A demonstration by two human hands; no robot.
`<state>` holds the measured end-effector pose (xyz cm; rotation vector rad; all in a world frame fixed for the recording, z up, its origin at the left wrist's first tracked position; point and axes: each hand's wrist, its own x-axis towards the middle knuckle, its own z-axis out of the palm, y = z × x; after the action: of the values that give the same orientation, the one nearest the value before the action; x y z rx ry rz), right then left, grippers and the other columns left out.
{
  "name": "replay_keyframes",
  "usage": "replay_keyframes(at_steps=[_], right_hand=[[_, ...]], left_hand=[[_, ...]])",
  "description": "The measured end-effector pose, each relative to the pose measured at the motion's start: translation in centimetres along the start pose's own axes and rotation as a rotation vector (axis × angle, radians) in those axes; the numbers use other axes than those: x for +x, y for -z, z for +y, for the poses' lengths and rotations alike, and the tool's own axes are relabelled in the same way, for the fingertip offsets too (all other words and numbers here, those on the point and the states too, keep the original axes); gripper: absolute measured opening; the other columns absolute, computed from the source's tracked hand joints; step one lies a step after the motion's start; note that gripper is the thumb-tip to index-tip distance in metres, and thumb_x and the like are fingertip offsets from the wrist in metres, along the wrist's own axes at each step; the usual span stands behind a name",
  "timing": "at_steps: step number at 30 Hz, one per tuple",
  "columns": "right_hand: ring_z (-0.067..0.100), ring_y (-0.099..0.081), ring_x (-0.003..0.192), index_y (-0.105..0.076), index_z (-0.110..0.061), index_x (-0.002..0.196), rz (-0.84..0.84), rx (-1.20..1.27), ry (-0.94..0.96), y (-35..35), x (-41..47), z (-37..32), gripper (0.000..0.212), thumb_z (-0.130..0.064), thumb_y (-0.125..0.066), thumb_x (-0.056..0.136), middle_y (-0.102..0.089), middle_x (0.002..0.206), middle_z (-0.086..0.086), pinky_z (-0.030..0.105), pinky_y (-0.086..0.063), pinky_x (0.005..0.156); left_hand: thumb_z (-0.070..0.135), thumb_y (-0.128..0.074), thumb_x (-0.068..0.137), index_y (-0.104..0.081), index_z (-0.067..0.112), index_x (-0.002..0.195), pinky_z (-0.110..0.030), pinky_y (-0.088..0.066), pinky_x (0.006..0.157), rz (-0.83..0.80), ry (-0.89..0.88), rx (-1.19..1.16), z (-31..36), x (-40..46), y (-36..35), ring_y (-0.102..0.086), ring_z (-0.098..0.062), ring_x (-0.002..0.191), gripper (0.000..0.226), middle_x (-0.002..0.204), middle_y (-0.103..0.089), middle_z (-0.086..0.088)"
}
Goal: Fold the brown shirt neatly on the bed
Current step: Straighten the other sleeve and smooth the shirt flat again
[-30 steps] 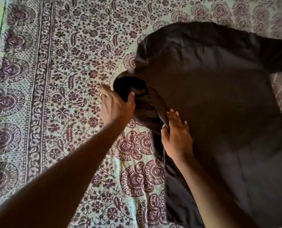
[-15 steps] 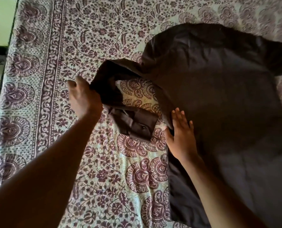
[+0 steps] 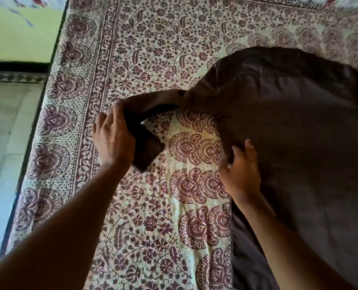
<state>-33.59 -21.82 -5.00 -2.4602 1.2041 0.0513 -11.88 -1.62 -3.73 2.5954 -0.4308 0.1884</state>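
The brown shirt (image 3: 288,132) lies spread on the bed (image 3: 153,49), its smooth, matte cloth covering the right part of the bed and running off the right and near edges of the view. One sleeve (image 3: 153,101) stretches left from the body as a narrow band, then bends down toward the near edge and ends in a squared cuff.

The left hand (image 3: 113,139) grips the sleeve at that bend, its fingers curled over the cloth. The right hand (image 3: 239,174) rests at the shirt's left side edge, its fingers bent and pinching the cloth there.

The bedspread (image 3: 194,206) is pale, printed with dark red flowers and round scalloped medallions, with a banded border along the left edge. Bare bedspread lies between the two hands and on toward the near edge, and a wide strip shows at the far edge. Left of the bed is a pale floor (image 3: 4,143) and a green wall (image 3: 21,38).
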Motion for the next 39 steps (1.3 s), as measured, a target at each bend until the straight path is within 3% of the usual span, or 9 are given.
replay_keyframes(at_steps=[4, 8, 12, 15, 19, 23, 29, 35, 39], right_hand=[[0.026, -0.066, 0.116, -0.059, -0.007, 0.139, 0.111, 0.413, -0.056, 0.4, 2.5, -5.5, 0.044, -0.03, -0.062, 0.101, -0.067, 0.129, 0.013, 0.027, -0.052, 0.093], [0.036, -0.067, 0.112, -0.055, -0.013, 0.141, 0.167, 0.583, -0.194, 1.2, 4.8, -11.4, 0.05, -0.044, -0.057, 0.102, -0.072, 0.12, 0.018, 0.03, -0.043, 0.085], [0.038, -0.063, 0.119, -0.039, -0.022, 0.152, 0.11, 0.735, -0.336, 0.5, 6.0, -15.3, 0.065, -0.04, -0.067, 0.097, -0.058, 0.142, 0.02, 0.026, -0.047, 0.083], [0.026, -0.064, 0.097, -0.038, -0.027, 0.15, 0.013, 1.17, -0.59, -1.2, 6.5, -16.6, 0.067, -0.008, -0.067, 0.093, -0.054, 0.14, 0.012, 0.033, -0.059, 0.072], [0.022, -0.057, 0.082, -0.053, -0.029, 0.137, 0.087, 1.463, -0.688, -2.2, 6.0, -16.5, 0.056, 0.006, -0.049, 0.094, -0.055, 0.133, 0.009, 0.022, -0.042, 0.047], [0.025, -0.063, 0.092, -0.07, -0.025, 0.104, 0.109, 1.504, -0.774, -2.8, 6.0, -14.6, 0.034, 0.001, -0.049, 0.095, -0.071, 0.116, 0.006, 0.024, -0.038, 0.057], [0.016, -0.07, 0.069, -0.072, -0.008, 0.11, -0.041, 1.637, -0.633, -2.4, 6.1, -14.9, 0.022, -0.004, -0.076, 0.089, -0.073, 0.089, 0.008, 0.026, -0.052, 0.059], [0.018, -0.053, 0.06, -0.069, -0.007, 0.118, 0.083, 1.595, -0.671, -3.3, 7.0, -18.0, 0.041, 0.018, -0.056, 0.089, -0.064, 0.089, 0.015, 0.022, -0.04, 0.046], [0.019, -0.055, 0.068, -0.073, -0.015, 0.105, -0.008, 1.514, -0.739, -4.1, 6.5, -18.9, 0.034, 0.01, -0.056, 0.09, -0.066, 0.096, 0.011, 0.023, -0.039, 0.046]], left_hand=[[0.023, -0.089, 0.071, -0.038, 0.009, 0.15, -0.049, -0.051, 0.086, -0.231, -0.861, 0.154, -2.9, -1.9, 0.2, -0.064, -0.032, 0.105, 0.095, 0.125, -0.071, -0.014], [0.004, -0.064, 0.088, -0.03, 0.01, 0.151, -0.048, -0.06, 0.084, -0.427, -1.029, 0.061, -5.0, -4.9, -0.3, -0.069, -0.027, 0.099, 0.072, 0.115, -0.071, -0.014], [0.017, -0.044, 0.103, -0.045, 0.009, 0.134, -0.034, -0.059, 0.065, -0.286, -0.745, -0.26, -4.0, -4.9, 0.8, -0.057, -0.015, 0.08, 0.032, 0.108, -0.065, -0.018], [0.02, -0.037, 0.097, -0.057, 0.01, 0.132, -0.042, -0.052, 0.083, -0.147, -0.243, -0.242, -3.1, -2.0, 0.1, -0.054, -0.023, 0.104, 0.041, 0.126, -0.061, -0.013], [0.019, -0.06, 0.098, -0.035, 0.036, 0.152, -0.053, -0.04, 0.111, -0.535, -0.013, -0.186, -3.3, 1.6, -1.2, -0.048, -0.027, 0.135, 0.062, 0.145, -0.057, 0.0], [0.01, -0.062, 0.098, -0.061, 0.024, 0.128, -0.026, -0.056, 0.073, -0.77, 0.041, -0.223, -3.1, 2.3, -1.2, -0.063, -0.014, 0.094, 0.033, 0.119, -0.066, -0.003], [0.013, -0.06, 0.101, -0.046, 0.016, 0.106, -0.021, -0.052, 0.078, -0.198, 0.382, -0.663, -5.8, 3.5, 1.6, -0.059, -0.014, 0.094, 0.015, 0.107, -0.057, -0.001], [0.02, -0.057, 0.102, -0.035, 0.018, 0.108, -0.03, -0.036, 0.073, 0.104, 0.551, -0.471, -9.4, 5.6, 3.6, -0.052, -0.021, 0.091, 0.023, 0.107, -0.054, -0.004], [0.026, -0.053, 0.093, -0.039, 0.02, 0.101, -0.038, -0.042, 0.078, 0.071, 0.585, -0.777, -11.3, 6.6, 4.5, -0.047, -0.02, 0.094, 0.017, 0.099, -0.047, -0.003]])
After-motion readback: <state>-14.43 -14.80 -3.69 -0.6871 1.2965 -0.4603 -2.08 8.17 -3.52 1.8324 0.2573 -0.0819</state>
